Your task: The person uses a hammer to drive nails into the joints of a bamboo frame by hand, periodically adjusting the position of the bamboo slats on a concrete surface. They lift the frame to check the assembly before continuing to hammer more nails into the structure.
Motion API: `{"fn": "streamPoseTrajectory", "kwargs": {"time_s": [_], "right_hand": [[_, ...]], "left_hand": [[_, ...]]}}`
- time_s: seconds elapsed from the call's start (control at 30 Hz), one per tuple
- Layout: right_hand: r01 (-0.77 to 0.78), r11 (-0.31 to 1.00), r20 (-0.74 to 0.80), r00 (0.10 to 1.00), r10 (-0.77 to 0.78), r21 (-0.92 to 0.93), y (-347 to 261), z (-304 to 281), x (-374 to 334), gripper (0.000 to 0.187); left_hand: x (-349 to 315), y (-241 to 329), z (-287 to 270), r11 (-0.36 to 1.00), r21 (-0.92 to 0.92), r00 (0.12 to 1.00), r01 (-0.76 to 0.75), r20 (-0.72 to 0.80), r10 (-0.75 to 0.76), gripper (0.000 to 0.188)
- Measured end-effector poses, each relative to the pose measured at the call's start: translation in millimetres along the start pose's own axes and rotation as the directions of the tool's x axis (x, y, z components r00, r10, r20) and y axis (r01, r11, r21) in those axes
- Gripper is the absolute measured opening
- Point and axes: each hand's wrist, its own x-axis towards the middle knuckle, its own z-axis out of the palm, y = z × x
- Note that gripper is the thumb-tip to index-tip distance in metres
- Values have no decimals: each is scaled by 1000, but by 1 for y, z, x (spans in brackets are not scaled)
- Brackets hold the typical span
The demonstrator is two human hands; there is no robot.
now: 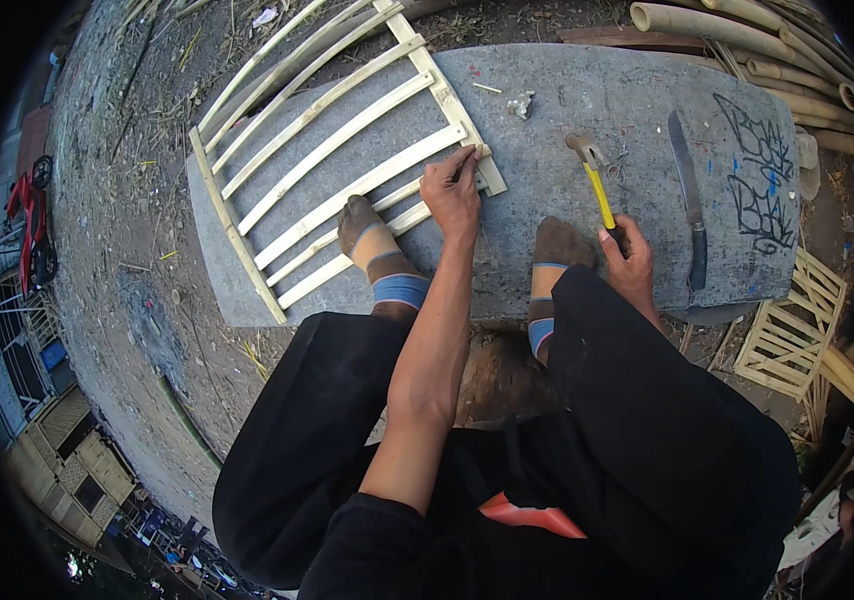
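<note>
A bamboo slat frame [352, 192] lies on the grey concrete slab [537, 120], its slats running between two side rails. At the right rail [444, 95], my left hand [452, 195] is closed in a pinch over a slat's end. What sits between those fingertips is too small to make out. My right hand [630, 262] grips the lower end of a hammer's yellow handle [599, 190]. The hammer's head [586, 150] points away from me, low over the slab. My left foot [359, 225] rests on the frame's lower slats; my right foot [559, 245] is on the slab.
To the right of the hammer lies a long knife [689, 190] with a dark handle. Bamboo poles [727, 30] are stacked at the far right. Another slatted bamboo panel [792, 325] leans beside the slab's right end. A red motorbike [32, 230] stands at the far left.
</note>
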Motion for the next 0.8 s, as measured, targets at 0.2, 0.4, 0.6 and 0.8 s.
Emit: {"fn": "streamPoseTrajectory", "kwargs": {"time_s": [0.2,0.4,0.6,0.8], "right_hand": [[17,999,-60,998,-15,33,9,-2,-6,31],[-57,996,46,997,60,-72,-18,-4,-3,33],[66,982,97,994,-50,-176,-43,3,6,33],[95,990,150,986,-80,-100,-48,15,8,33]], "left_hand": [[-2,1,-1,999,-35,1000,2,14,-1,14],[-3,1,-2,999,-25,999,21,26,-21,17],[-1,0,-1,999,-37,999,26,36,-25,15],[-1,-8,0,986,17,987,-163,8,163,11]]}}
